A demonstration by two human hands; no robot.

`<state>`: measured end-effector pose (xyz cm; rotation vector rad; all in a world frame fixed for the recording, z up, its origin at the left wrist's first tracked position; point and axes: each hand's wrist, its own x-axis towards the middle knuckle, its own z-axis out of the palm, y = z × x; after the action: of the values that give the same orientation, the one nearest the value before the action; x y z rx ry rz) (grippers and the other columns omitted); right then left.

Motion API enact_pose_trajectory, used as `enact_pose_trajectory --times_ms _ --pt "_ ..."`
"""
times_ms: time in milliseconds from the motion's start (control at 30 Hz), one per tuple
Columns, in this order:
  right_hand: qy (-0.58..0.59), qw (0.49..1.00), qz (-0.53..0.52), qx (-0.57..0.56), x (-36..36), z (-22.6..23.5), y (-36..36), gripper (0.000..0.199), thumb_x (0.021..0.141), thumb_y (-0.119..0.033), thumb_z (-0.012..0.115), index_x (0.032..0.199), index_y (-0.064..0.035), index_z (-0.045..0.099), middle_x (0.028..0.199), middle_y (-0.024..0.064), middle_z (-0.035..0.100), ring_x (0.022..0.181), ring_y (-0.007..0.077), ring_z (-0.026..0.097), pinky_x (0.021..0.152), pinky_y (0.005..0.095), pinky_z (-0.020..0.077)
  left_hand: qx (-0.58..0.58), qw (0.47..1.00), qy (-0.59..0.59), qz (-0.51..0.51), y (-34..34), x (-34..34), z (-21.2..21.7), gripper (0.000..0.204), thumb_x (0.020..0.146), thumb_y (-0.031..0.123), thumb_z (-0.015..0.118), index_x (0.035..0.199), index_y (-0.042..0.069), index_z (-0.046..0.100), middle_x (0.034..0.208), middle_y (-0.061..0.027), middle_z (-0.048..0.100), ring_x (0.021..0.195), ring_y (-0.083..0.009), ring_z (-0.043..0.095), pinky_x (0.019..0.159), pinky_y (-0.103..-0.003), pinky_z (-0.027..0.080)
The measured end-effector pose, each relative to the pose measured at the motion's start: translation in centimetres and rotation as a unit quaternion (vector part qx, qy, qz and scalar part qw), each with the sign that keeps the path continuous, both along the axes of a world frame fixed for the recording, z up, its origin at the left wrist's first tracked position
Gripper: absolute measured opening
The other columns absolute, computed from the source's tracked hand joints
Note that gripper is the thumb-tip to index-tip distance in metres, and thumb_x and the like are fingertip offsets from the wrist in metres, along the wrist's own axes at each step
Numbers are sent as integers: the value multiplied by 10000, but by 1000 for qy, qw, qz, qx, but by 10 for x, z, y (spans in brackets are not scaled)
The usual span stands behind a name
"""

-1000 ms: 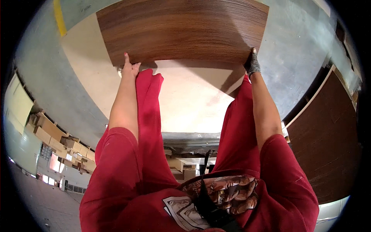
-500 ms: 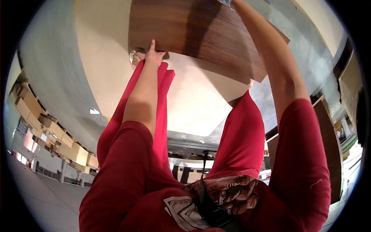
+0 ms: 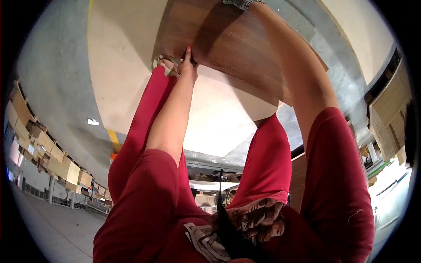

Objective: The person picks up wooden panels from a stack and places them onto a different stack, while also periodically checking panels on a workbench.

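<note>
A large dark wood-grain panel [image 3: 237, 48] lies tilted over a pale board [image 3: 127, 65] on the concrete floor. My left hand [image 3: 187, 65] grips the panel's near edge, fingers curled over it, close to my sandalled foot [image 3: 165, 63]. My right hand [image 3: 239, 3] sits at the top rim of the view, in a grey glove, on the panel's far side; its fingers are cut off by the rim. Both arms reach down past my red trouser legs.
Grey concrete floor [image 3: 52, 87] with a yellow line [image 3: 115, 141] surrounds the pale board. Stacks of cardboard boxes [image 3: 48, 158] line the left side. More brown panels and boards [image 3: 390, 114] stand at the right.
The view has swung to the right and nearer. The panel has tilted further, its right side moving up and away with my right hand; my left hand keeps its hold on the near edge.
</note>
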<state>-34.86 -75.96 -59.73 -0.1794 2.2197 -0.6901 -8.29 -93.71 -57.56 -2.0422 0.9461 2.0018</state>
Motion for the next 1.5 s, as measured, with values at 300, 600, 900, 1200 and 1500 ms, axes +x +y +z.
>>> enact_pose_trajectory --times_ms 300,600,900,1200,1500 --pt "-9 999 -25 24 -9 17 14 446 687 -374 722 1001 -75 621 1007 151 636 913 315 607 802 382 501 -15 989 -27 -142 -13 -2 -17 848 775 334 720 1389 69 199 1321 -134 428 1127 -291 508 847 -425 546" --pt "370 908 -177 85 134 59 29 747 757 -456 651 1298 -3 404 1312 221 429 1231 349 392 1025 400 334 34 998 -31 -51 -53 11 -49 802 751 408 731 1385 228 276 1325 -175 422 1168 -331 476 930 -488 433" --pt "-15 962 -199 187 413 65 252 823 774 -417 615 1386 2 259 1423 215 293 1343 313 256 1094 381 236 -192 803 -93 -556 7 14 42 869 794 484 663 1316 -1 166 883 -82 582 769 -185 540 646 -266 448" --pt "-240 878 -343 230 531 142 421 663 791 -400 568 1307 -16 407 1236 238 521 1181 358 483 986 409 386 -84 898 97 -422 160 102 185 379 884 325 588 1110 21 573 979 -53 591 874 -136 569 696 -253 479" --pt "-212 832 -512 12 615 185 512 483 804 -274 642 1188 6 559 1164 169 603 1088 251 560 938 309 419 -172 841 93 -504 283 195 305 359 929 292 487 1139 10 556 1068 -106 595 933 -220 608 733 -350 516"
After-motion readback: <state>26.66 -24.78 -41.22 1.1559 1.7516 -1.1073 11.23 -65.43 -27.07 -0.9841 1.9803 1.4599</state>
